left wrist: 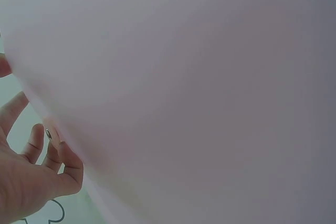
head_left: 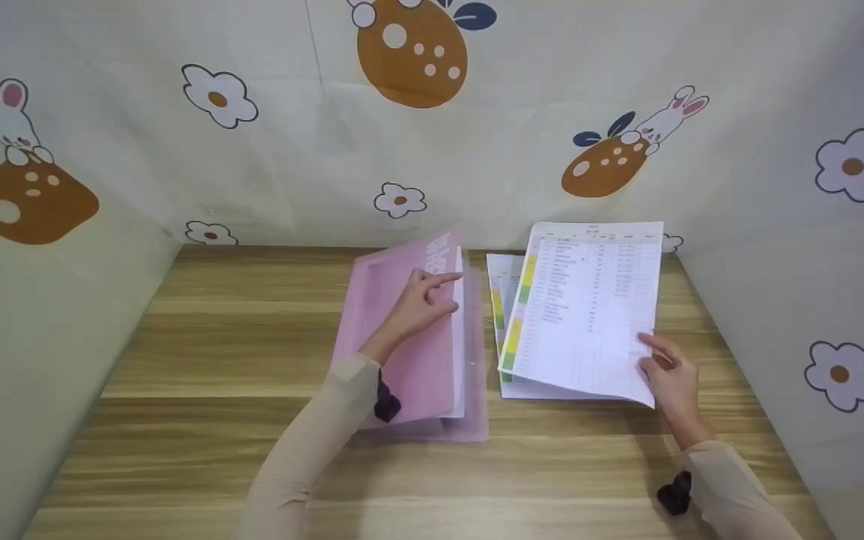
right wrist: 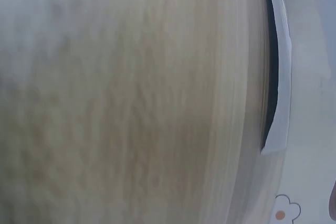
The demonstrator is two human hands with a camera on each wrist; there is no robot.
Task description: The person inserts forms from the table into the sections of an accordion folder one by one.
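A pink folder (head_left: 402, 330) lies left of centre with its front cover raised at a slant, and white paper (head_left: 459, 360) shows inside along the right side. My left hand (head_left: 421, 304) holds the cover's right edge, thumb and index finger reaching over it. In the left wrist view the pale cover (left wrist: 199, 98) fills most of the picture, with the curled fingers (left wrist: 71, 163) along its edge. My right hand (head_left: 672, 379) pinches the lower right edge of a printed table sheet (head_left: 589, 307), which is lifted at a tilt.
Under the lifted sheet, another printed sheet (head_left: 505, 266) lies on the wooden table (head_left: 237, 360). Pale curtains (head_left: 289, 150) with rabbit and flower prints stand behind and on both sides. A black wrist device (head_left: 676, 493) sits at the right cuff, and another (head_left: 387, 401) at the left.
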